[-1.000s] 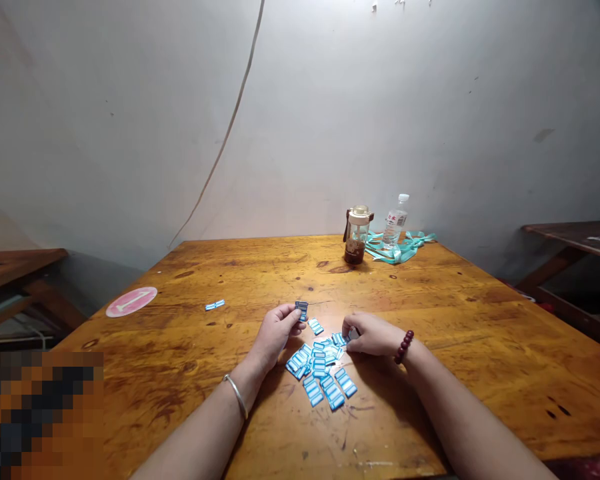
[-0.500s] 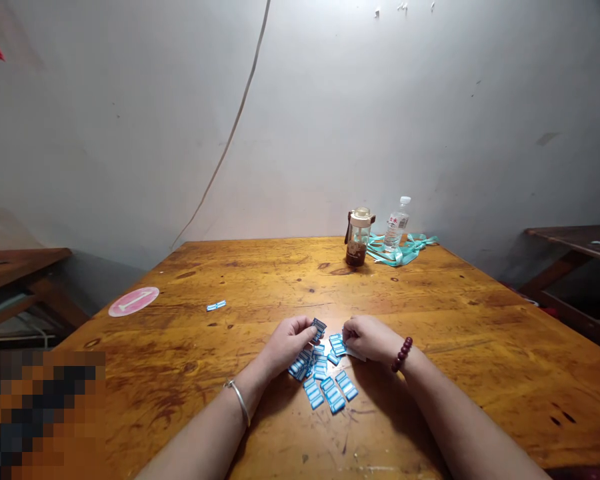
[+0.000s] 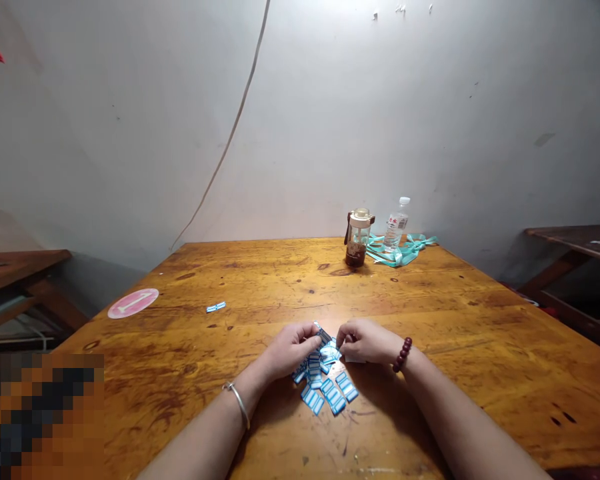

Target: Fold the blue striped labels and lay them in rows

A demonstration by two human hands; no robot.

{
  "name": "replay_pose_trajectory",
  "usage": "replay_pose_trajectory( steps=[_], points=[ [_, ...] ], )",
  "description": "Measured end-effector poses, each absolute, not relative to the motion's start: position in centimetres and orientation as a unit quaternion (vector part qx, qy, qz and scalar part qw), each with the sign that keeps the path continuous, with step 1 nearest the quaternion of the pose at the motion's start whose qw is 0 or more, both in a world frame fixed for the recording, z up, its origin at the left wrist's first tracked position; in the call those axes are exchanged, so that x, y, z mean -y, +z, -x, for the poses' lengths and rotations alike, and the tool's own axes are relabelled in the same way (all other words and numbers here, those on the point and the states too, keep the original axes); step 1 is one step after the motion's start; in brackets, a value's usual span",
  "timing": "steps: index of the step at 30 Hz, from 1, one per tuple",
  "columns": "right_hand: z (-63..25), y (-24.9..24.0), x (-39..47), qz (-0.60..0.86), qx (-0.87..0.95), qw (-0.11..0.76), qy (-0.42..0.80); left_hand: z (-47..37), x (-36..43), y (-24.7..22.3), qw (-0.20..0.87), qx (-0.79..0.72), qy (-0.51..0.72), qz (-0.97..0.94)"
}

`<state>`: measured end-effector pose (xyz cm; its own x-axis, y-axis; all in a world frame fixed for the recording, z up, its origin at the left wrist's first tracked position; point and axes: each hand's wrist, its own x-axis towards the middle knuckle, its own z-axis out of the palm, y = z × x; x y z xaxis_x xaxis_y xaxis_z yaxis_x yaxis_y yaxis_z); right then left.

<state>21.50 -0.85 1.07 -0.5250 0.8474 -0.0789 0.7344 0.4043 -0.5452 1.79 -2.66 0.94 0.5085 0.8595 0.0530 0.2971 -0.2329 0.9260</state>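
Note:
Several small blue-and-white cards lie in a loose, overlapping pile on the wooden table, between and in front of my hands. My left hand, with a silver bangle at the wrist, pinches a dark-faced card between thumb and fingers, just above the pile. Opposite it, my right hand, wearing a dark red bead bracelet, is closed at the pile's right edge. Its fingertips are curled and what they grip is hidden; a pale piece shows beneath them.
A brown-and-clear jug stands at the back, beside a water bottle and turquoise ribbon. One blue-and-white strip lies apart at left, near a pink oval sticker. Other tables flank both sides.
My left hand has shifted slightly right and down, its card tilting. My right hand has moved slightly left. Cards at the pile's top and lower left have shifted.

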Motion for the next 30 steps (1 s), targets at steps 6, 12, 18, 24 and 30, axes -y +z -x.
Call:
replay_pose_trajectory(
  steps=[6,12,18,24,30],
  points=[
    [-21.7,0.8,0.8,0.518,0.838,0.057,0.16,-2.1,3.2,1.5,0.333,-0.398,0.208,-0.829],
    [-22.2,1.0,0.4,0.551,0.822,0.02,0.146,-1.3,2.3,1.1,0.267,-0.447,0.197,-0.831],
    [-20.9,1.1,1.1,0.487,0.851,0.118,0.157,-1.3,2.2,1.1,0.289,-0.449,0.239,-0.811],
    [-21.2,0.3,0.9,0.518,0.837,0.082,0.159,-1.4,2.2,0.7,0.291,-0.441,0.226,-0.819],
    [-21.0,0.5,0.8,0.525,0.827,0.124,0.159,-1.2,1.8,0.4,0.292,-0.477,0.258,-0.788]
  ],
)
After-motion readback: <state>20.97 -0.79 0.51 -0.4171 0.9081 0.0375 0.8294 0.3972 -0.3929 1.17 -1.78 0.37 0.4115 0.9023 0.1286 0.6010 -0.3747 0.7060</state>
